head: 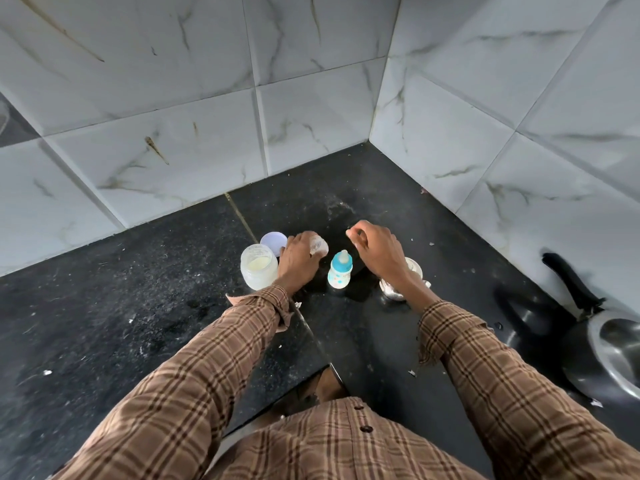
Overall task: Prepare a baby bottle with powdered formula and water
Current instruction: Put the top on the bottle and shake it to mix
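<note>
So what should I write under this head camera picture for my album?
Left hand holds a clear cap beside the baby bottle.

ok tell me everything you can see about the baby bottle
The baby bottle is small, with a white-looking body printed with little coloured spots, a blue screw collar and a pale teat fitted on top. It looks like plastic. It stands upright on the black counter, between the left hand and the right hand; neither touches it. What is inside cannot be told.
</note>
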